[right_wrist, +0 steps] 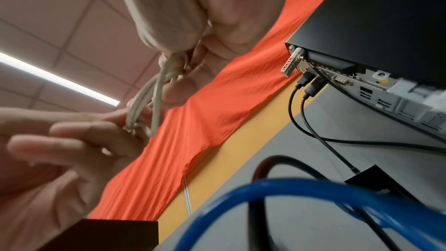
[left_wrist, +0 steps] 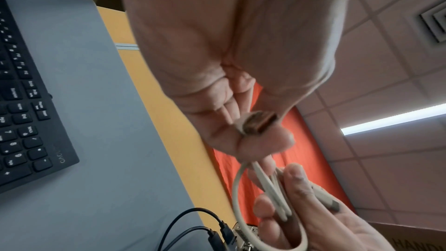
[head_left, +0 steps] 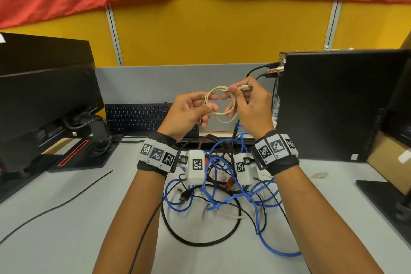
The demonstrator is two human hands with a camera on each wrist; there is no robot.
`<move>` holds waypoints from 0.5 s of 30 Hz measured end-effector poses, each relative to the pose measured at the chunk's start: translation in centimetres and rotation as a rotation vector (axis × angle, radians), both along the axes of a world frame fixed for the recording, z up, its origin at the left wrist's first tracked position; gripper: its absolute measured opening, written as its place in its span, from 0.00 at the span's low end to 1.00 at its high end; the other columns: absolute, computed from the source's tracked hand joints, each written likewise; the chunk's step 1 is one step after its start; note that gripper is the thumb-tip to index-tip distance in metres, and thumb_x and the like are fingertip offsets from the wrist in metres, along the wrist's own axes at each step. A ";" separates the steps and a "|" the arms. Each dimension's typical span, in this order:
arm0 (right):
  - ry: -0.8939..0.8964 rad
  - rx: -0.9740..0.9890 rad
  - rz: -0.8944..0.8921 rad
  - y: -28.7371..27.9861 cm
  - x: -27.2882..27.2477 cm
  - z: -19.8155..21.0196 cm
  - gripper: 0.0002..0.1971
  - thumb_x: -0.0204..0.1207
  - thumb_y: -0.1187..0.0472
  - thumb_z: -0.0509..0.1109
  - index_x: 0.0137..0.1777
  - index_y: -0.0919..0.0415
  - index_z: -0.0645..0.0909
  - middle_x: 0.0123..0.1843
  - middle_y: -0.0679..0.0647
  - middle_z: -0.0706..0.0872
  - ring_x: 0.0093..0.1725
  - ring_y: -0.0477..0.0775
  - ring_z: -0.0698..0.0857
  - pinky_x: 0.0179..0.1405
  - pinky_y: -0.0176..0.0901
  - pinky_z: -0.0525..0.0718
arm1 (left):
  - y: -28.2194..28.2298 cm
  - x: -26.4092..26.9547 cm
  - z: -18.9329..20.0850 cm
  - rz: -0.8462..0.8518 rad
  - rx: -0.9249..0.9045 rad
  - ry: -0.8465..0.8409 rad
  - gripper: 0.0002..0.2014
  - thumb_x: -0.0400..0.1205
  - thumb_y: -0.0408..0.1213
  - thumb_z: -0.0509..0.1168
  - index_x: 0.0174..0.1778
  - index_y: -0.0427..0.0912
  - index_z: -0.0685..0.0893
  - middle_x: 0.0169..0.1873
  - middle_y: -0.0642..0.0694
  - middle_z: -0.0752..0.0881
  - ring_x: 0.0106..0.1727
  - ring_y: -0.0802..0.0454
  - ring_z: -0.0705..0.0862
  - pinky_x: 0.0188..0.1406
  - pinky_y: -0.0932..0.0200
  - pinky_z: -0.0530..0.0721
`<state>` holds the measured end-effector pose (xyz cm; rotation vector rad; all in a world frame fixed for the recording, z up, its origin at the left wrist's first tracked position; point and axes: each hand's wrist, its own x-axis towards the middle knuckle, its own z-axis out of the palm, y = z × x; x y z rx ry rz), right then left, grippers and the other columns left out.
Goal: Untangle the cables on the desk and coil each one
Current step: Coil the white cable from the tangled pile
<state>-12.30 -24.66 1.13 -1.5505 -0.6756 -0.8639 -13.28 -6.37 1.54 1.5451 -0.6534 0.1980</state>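
Above the desk I hold a cream-white cable (head_left: 216,89), wound into a small coil of a few loops. My left hand (head_left: 209,104) grips the coil's left side, and one of its plugs (left_wrist: 259,123) lies between those curled fingers. My right hand (head_left: 229,93) pinches the coil's top right, where the other plug (head_left: 246,88) sticks out past the thumb. The pinched strands (right_wrist: 154,98) run between both hands in the right wrist view. Below my wrists a tangle lies on the desk: a blue cable (head_left: 273,249), a thick black cable (head_left: 200,243) and a red-ended cable (head_left: 230,182).
A black keyboard (head_left: 138,115) lies behind the hands. A monitor (head_left: 44,95) stands at the left and a computer tower (head_left: 333,104) at the right, with black cables (head_left: 262,69) plugged into its back. A thin black lead (head_left: 66,200) crosses the left desk. A cardboard box (head_left: 389,162) sits far right.
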 end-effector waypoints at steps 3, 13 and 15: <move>0.060 0.097 0.028 -0.3 0.1 0.5 0.08 0.86 0.60 0.68 0.50 0.64 0.77 0.42 0.54 0.93 0.32 0.58 0.93 0.25 0.53 0.89 | -0.2 -0.3 0.1 0.000 0.014 -0.002 0.11 0.86 0.23 0.63 0.63 0.27 0.83 0.41 0.41 0.89 0.27 0.56 0.75 0.25 0.63 0.79; 0.288 0.224 0.197 -0.8 -0.4 1.6 0.07 0.90 0.59 0.61 0.49 0.59 0.72 0.38 0.58 0.91 0.31 0.57 0.89 0.27 0.45 0.87 | -0.5 -0.8 0.4 0.020 0.099 -0.004 0.11 0.86 0.27 0.65 0.62 0.25 0.84 0.50 0.32 0.91 0.30 0.49 0.86 0.44 0.44 0.93; 0.400 0.239 0.315 -0.9 -0.5 1.6 0.08 0.92 0.59 0.57 0.50 0.59 0.69 0.39 0.61 0.89 0.31 0.52 0.83 0.30 0.41 0.82 | -0.3 -0.8 0.3 0.057 0.109 -0.001 0.11 0.86 0.27 0.65 0.61 0.25 0.84 0.50 0.31 0.91 0.29 0.47 0.86 0.46 0.42 0.91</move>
